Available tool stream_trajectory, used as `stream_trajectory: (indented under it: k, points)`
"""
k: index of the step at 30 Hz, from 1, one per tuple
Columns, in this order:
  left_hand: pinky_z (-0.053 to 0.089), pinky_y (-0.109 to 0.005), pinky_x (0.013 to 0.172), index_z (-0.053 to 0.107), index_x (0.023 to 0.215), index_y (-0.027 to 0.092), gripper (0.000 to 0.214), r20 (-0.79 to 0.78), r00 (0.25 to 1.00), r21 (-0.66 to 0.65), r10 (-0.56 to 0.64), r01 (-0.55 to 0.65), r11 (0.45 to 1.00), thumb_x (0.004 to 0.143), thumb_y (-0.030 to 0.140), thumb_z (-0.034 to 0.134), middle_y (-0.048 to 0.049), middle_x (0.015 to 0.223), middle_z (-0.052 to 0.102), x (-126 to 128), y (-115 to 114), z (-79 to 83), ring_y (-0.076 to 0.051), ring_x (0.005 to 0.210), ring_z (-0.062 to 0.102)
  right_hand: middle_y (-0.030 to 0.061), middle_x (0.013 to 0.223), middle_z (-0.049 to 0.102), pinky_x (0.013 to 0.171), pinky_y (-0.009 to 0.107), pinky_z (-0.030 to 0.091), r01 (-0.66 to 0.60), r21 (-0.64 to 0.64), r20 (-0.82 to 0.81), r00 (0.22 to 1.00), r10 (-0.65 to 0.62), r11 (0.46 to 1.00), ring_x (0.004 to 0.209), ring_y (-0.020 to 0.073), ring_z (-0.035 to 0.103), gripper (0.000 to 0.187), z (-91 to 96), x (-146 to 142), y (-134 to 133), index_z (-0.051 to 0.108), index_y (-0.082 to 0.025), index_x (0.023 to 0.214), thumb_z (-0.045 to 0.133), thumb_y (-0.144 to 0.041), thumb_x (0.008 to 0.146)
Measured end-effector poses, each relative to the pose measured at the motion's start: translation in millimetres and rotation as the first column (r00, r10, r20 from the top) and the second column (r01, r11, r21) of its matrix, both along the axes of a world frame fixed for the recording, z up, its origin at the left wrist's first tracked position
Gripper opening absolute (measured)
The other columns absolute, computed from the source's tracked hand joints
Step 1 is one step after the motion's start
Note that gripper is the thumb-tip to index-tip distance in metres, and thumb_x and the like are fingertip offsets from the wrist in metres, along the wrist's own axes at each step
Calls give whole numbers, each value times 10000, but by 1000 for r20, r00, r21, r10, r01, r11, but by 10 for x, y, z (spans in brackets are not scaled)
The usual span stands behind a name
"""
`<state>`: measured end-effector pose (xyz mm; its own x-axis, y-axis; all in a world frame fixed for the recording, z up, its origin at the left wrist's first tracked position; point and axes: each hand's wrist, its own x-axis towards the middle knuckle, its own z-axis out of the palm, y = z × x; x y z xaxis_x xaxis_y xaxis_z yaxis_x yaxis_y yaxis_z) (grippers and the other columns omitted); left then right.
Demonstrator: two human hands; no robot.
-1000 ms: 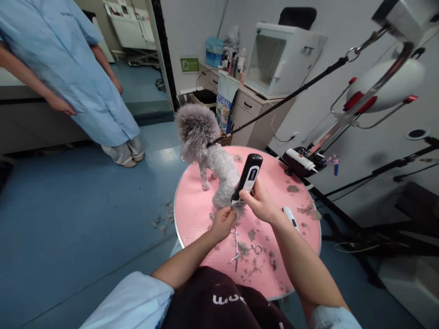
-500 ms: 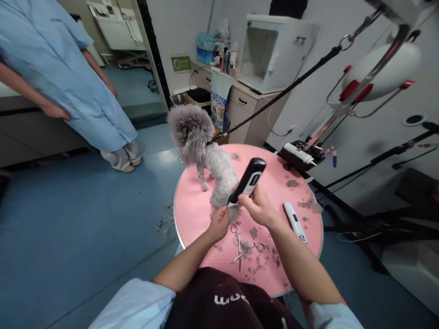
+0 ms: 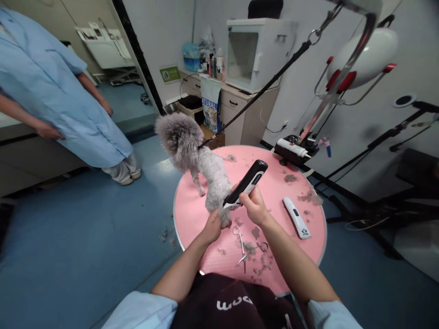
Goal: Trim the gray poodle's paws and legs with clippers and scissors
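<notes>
A grey dog [image 3: 214, 171] stands on a round pink grooming table [image 3: 192, 219], its fluffy head turned away and its body clipped short. My right hand [image 3: 255, 206] is closed around a black and silver hair clipper [image 3: 247, 183], tilted so that its lower end rests against the dog's rump. Beside that end, my left hand [image 3: 211, 227] grips the dog's hind leg [image 3: 224, 218]; its fingertips are partly hidden. Metal scissors [image 3: 242, 244] lie on the table in front of my hands. To the right lies a white clipper [image 3: 297, 218].
Loose hair tufts [image 3: 291, 178] are scattered on the table. A black leash [image 3: 260, 98] runs from the dog's neck to an overhead metal arm [image 3: 356, 55]. A person in a blue gown [image 3: 78, 100] stands at left. Behind are drawers [image 3: 233, 103] and a white cabinet [image 3: 255, 55].
My left hand has shifted slightly left and down, and the dog's hind leg now shows beside it. The clipper's lower end has moved a little left. The camera view has shifted slightly.
</notes>
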<state>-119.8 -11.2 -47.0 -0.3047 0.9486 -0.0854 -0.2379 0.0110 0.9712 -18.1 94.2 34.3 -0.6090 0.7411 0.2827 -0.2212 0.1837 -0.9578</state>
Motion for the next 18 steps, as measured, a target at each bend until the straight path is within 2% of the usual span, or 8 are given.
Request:
stream_trajectory:
  k: [3, 7, 9, 11, 13, 15, 16, 18]
  points:
    - [299, -225, 452, 452, 639, 175, 535, -120, 990, 15, 72, -71, 997, 781, 689, 406, 38, 495, 430, 16, -7, -15, -78, 444, 343, 37, 836, 588, 586, 291, 449, 87, 55, 19, 996, -89, 995, 657, 140, 540, 336, 44, -31, -2, 469, -185, 962, 537, -482, 820]
    - [322, -223, 471, 418, 637, 186, 459, -305, 941, 51, 149, -140, 989, 836, 598, 400, 46, 522, 404, 53, -27, 44, -89, 477, 366, 43, 868, 614, 643, 309, 475, 28, 93, 55, 998, -34, 995, 702, 158, 574, 337, 126, -55, 15, 475, -197, 978, 594, -441, 777]
    - [351, -227, 492, 433, 632, 180, 423, -392, 915, 44, 99, -89, 995, 879, 519, 373, 29, 545, 445, 30, -78, 127, -98, 501, 410, 43, 881, 633, 631, 308, 485, 96, 0, -20, 995, -96, 995, 680, 159, 590, 345, 113, -17, 75, 464, -210, 985, 573, -466, 781]
    - [392, -236, 529, 495, 655, 166, 380, -520, 854, 10, 2, 4, 1000, 909, 417, 366, 1, 592, 517, -52, -161, 221, -113, 547, 477, 20, 825, 640, 568, 296, 480, 197, -157, -70, 975, -210, 968, 606, 152, 585, 354, 17, 79, 167, 456, -224, 980, 500, -528, 803]
    - [435, -251, 584, 576, 729, 154, 311, -693, 719, 8, -45, 70, 997, 916, 309, 381, -28, 657, 581, -196, -241, 306, -132, 614, 541, -7, 735, 626, 499, 279, 452, 290, -307, -22, 950, -312, 907, 526, 146, 558, 392, -172, 233, 256, 462, -230, 979, 418, -583, 815]
    - [475, -286, 670, 630, 907, 151, 224, -856, 513, 124, 67, 78, 989, 896, 219, 416, -62, 771, 627, -382, -261, 381, -156, 715, 588, -9, 707, 615, 457, 263, 422, 386, -353, 157, 923, -353, 852, 476, 134, 522, 385, -426, 421, 305, 485, -217, 913, 441, -580, 792]
    - [486, -324, 737, 623, 1016, 152, 229, -906, 386, 223, 174, 84, 971, 878, 192, 444, -90, 866, 638, -475, -235, 420, -179, 808, 601, 9, 709, 616, 461, 260, 418, 427, -305, 289, 893, -345, 851, 491, 136, 529, 395, -558, 514, 308, 502, -202, 872, 411, -581, 801]
    - [440, -451, 902, 585, 1156, 174, 337, -935, 108, 353, 338, 178, 919, 824, 198, 536, -153, 1128, 586, -627, -111, 505, -270, 1091, 533, 39, 738, 630, 519, 261, 436, 439, -73, 599, 737, -312, 896, 563, 150, 575, 433, -797, 681, 278, 517, -185, 889, 265, -535, 861]
